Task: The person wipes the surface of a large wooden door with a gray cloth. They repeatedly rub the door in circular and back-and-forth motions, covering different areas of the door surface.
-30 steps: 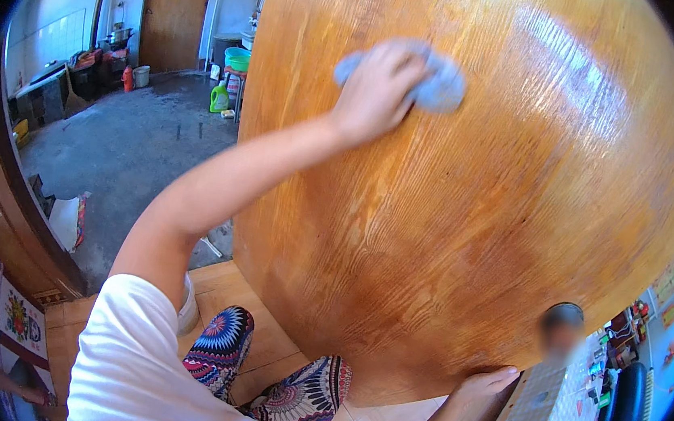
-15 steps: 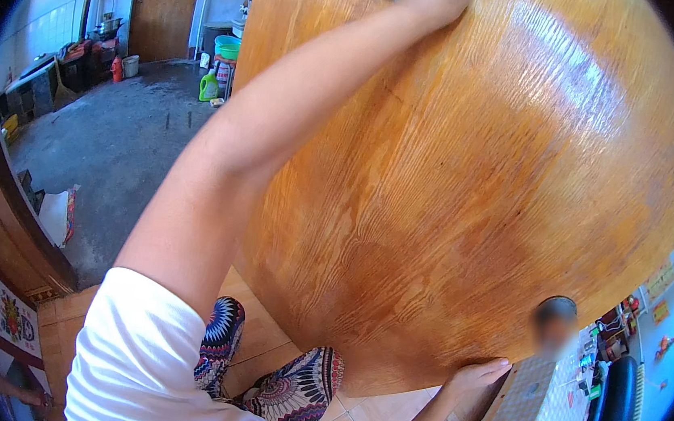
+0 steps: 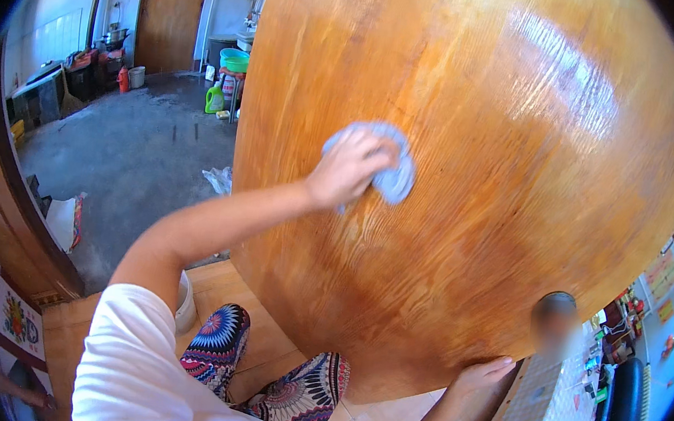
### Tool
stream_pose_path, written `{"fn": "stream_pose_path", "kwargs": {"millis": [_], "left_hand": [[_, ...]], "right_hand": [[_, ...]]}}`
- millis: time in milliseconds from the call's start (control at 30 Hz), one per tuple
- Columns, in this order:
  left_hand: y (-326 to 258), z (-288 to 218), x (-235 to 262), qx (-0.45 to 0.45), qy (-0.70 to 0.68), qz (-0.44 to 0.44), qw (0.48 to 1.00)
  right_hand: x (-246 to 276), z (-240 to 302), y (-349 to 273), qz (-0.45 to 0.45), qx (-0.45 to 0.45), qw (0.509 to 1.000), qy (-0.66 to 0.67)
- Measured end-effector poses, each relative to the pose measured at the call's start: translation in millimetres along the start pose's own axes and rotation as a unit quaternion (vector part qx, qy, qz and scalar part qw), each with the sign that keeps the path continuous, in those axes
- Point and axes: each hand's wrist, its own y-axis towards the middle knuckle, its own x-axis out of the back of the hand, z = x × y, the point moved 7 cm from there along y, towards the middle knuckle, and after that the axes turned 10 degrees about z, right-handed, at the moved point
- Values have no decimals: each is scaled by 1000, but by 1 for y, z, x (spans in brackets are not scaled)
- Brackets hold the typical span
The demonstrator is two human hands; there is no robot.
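Observation:
A large glossy wooden panel point(image 3: 447, 245) with bold grain, looking like a door, fills the middle and right of the view. My left hand point(image 3: 349, 167) is closed over a bunched grey-blue cloth point(image 3: 393, 175), pressing it to the panel's left-middle part. Some motion blur softens that hand. At the panel's lower right edge, my right hand point(image 3: 481, 376) rests against the wood with its fingers stretched out and nothing else in it. Above it, close to the edge, is a dark rounded shape point(image 3: 557, 305), smeared below, whose kind I cannot tell.
A pale bucket point(image 3: 186, 305) stands beside my left elbow, near my patterned trouser legs point(image 3: 299, 394). Through the doorway lie a dark floor point(image 3: 131, 158), a green bottle point(image 3: 215, 99) and basins point(image 3: 234, 60) on a stool. A checked-cloth table point(image 3: 553, 410) is at the right.
My left hand has come down with the cloth from the top of the view to the panel's left-middle. The bucket now shows beside my arm. My right hand has stayed at the edge.

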Motion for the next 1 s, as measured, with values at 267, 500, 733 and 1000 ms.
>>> {"fn": "stream_pose_path", "kwargs": {"millis": [267, 500, 733, 1000], "left_hand": [[209, 76, 128, 38, 49, -282, 957], [73, 39, 36, 41, 43, -219, 974], [-136, 15, -50, 215, -165, -48, 961], [-138, -36, -86, 366, -808, -118, 447]], "right_hand": [[-4, -3, 1, -34, 55, 998, -2], [13, -22, 3, -75, 9, 997, 16], [-4, 75, -40, -172, 318, 910, -205], [-206, 255, -148, 301, 498, 810, -72]]}}
